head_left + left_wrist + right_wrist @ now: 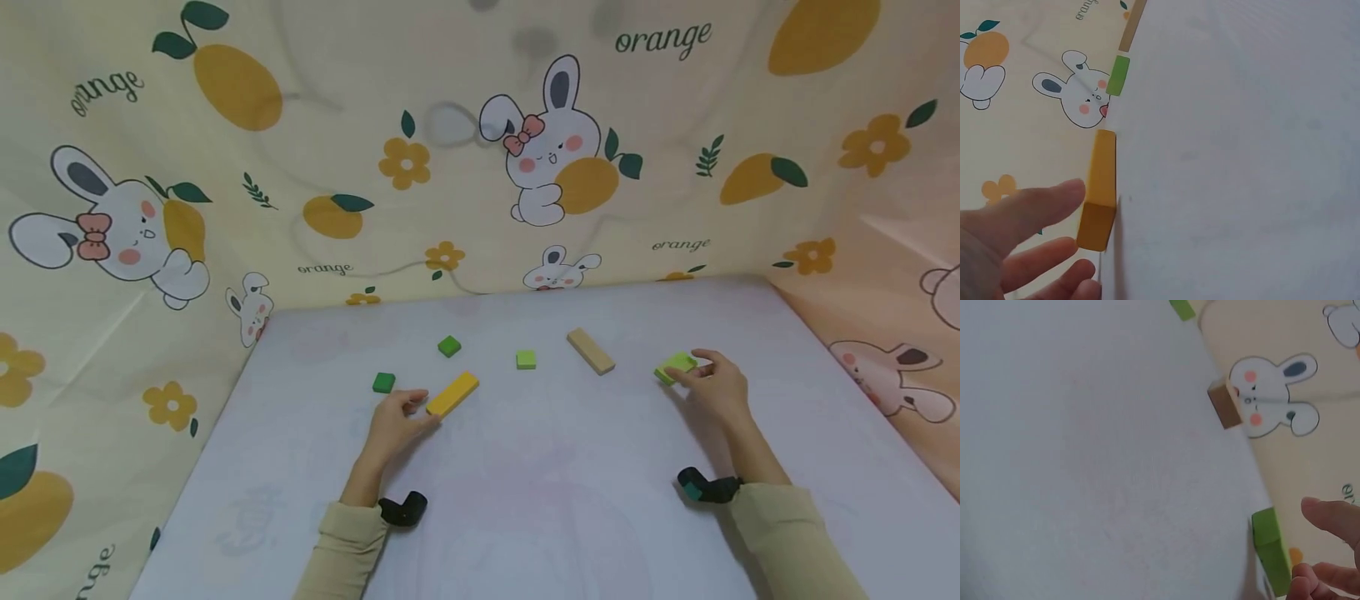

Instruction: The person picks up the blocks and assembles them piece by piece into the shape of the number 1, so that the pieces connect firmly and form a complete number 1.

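Yellow block: long, narrow, straight-edged. Lies on the white table, left of centre, slanting from near left to far right, near end at the parted thumb and fingertips of the left hand. Green block: light, oblong. Lies well to the right, slanting likewise, right end partly hidden by the right hand; contact unclear.

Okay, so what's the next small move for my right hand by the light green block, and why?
Perhaps have your right hand close its thumb and fingers on the light green block. The hand is at the block, but the right wrist view shows a gap between thumb and block, so it doesn't look gripped.
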Motion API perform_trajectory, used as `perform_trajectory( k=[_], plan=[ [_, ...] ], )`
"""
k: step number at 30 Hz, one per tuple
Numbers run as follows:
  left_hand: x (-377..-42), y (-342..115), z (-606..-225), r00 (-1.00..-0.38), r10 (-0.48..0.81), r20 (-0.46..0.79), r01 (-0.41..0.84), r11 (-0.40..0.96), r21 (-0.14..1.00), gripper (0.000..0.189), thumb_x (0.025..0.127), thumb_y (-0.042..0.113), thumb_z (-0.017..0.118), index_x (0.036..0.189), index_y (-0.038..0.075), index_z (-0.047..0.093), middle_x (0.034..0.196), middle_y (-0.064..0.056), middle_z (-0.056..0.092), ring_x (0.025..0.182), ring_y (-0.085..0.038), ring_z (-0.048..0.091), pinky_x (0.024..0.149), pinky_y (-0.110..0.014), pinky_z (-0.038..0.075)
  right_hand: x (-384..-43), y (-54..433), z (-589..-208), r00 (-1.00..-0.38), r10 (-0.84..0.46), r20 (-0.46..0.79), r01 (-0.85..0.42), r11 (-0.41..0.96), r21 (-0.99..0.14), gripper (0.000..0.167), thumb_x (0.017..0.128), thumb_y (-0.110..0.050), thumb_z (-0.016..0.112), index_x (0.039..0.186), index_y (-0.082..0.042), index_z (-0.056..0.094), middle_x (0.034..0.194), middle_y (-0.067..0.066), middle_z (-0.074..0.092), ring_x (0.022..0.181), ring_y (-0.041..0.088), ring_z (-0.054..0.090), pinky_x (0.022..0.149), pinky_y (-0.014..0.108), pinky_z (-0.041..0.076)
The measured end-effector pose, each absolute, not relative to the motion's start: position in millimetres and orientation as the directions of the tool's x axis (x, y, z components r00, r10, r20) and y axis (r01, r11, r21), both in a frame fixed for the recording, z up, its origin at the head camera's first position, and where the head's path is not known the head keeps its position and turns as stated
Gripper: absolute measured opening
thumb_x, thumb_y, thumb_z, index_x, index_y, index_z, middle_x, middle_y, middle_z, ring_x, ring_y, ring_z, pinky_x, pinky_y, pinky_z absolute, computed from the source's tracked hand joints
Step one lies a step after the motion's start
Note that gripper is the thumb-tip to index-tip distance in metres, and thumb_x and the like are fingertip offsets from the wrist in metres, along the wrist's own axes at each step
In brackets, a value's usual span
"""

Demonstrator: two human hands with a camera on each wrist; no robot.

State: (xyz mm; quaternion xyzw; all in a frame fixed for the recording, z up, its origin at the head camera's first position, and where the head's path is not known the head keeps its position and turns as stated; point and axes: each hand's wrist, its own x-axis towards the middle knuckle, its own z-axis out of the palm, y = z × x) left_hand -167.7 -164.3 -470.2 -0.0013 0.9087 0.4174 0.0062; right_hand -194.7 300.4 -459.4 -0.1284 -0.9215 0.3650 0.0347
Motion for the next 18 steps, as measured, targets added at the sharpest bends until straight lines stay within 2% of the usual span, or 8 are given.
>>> perform_trajectory(
  k=[3, 7, 11, 18],
  plan=[
    [-168.0, -163.2, -471.6, -1.0, 0.007, -0.008, -0.002, 0.659, 0.752, 0.046, 0.077, 0.012, 0.079, 0.118, -0.002, 0.065, 0.117, -0.019, 0.067, 0.105, -0.032, 0.062, 0.094, -0.044, 0.051, -197.4, 304.8, -463.8, -0.957, 0.277, -0.084, 0.259, 0.687, -0.679, 0.076, 0.087, -0.041, 0.068, 0.139, 0.008, 0.041, 0.09, 0.012, 0.064, 0.071, 0.009, 0.048, 0.061, 0.022, 0.04],
    [-167.9, -161.0, -472.3, -1.0, 0.005, -0.017, -0.009, 0.666, 0.746, 0.043, 0.077, 0.012, 0.079, 0.115, -0.002, 0.067, 0.115, -0.019, 0.067, 0.105, -0.032, 0.062, 0.095, -0.044, 0.051, -198.0, 307.8, -467.1, -0.947, 0.289, -0.144, 0.308, 0.677, -0.668, 0.081, 0.085, -0.041, 0.07, 0.141, 0.008, 0.038, 0.101, 0.02, 0.062, 0.081, 0.018, 0.051, 0.068, 0.025, 0.037],
    [-168.6, -159.0, -472.6, -1.0, 0.007, -0.02, -0.01, 0.676, 0.737, 0.041, 0.077, 0.013, 0.079, 0.114, -0.001, 0.068, 0.113, -0.018, 0.067, 0.105, -0.031, 0.063, 0.095, -0.044, 0.051, -197.7, 308.9, -468.5, -0.942, 0.295, -0.16, 0.325, 0.683, -0.654, 0.081, 0.084, -0.042, 0.071, 0.14, 0.009, 0.04, 0.11, 0.026, 0.06, 0.084, 0.021, 0.051, 0.067, 0.025, 0.038],
    [-169.9, -157.5, -472.6, -1.0, 0.012, -0.009, 0.002, 0.701, 0.714, 0.042, 0.076, 0.015, 0.08, 0.113, 0.0, 0.069, 0.11, -0.018, 0.068, 0.102, -0.03, 0.063, 0.093, -0.045, 0.051, -198.7, 307.7, -468.1, -0.946, 0.285, -0.153, 0.314, 0.695, -0.647, 0.079, 0.084, -0.041, 0.071, 0.137, 0.01, 0.043, 0.108, 0.028, 0.062, 0.082, 0.02, 0.053, 0.064, 0.023, 0.038]
  ],
)
